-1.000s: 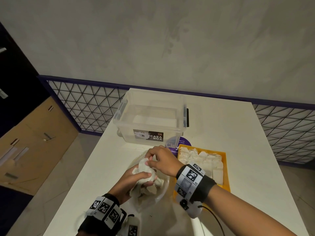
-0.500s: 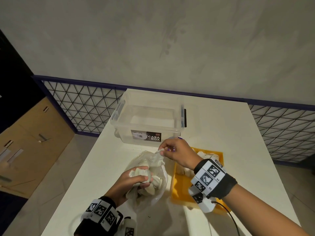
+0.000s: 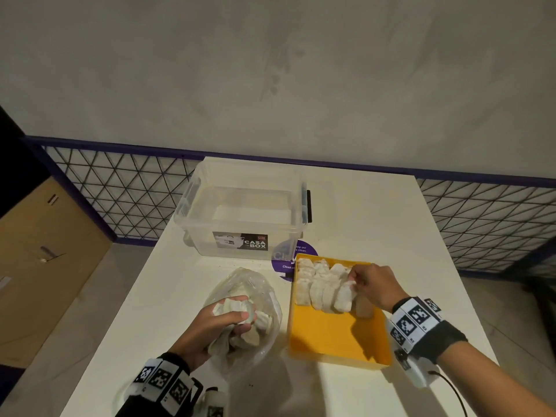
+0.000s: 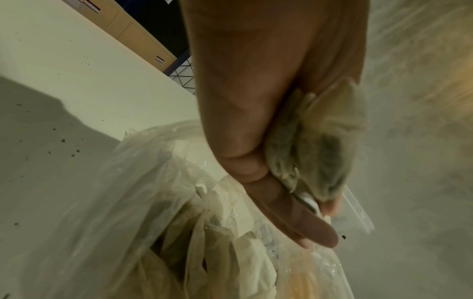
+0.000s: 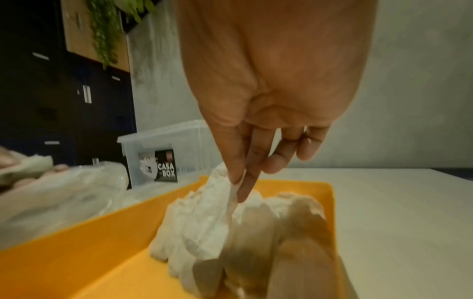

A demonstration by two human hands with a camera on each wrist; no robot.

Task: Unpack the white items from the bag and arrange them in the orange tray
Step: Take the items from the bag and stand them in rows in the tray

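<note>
My right hand [image 3: 371,284] pinches the top of a white item [image 3: 344,296] at the right end of the near row in the orange tray [image 3: 331,335] on the bench [image 3: 376,212]; its long axis runs near-to-far. My left hand [image 3: 216,323], left of the tray, grips another item [image 3: 230,307] over the bag [image 3: 240,284], nearer the remaining ones.

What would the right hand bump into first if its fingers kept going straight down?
Probably the soft white wrapped item it already pinches; the right hand points down at the row in the shallow orange plastic tray. Depth isn't certain.
</note>
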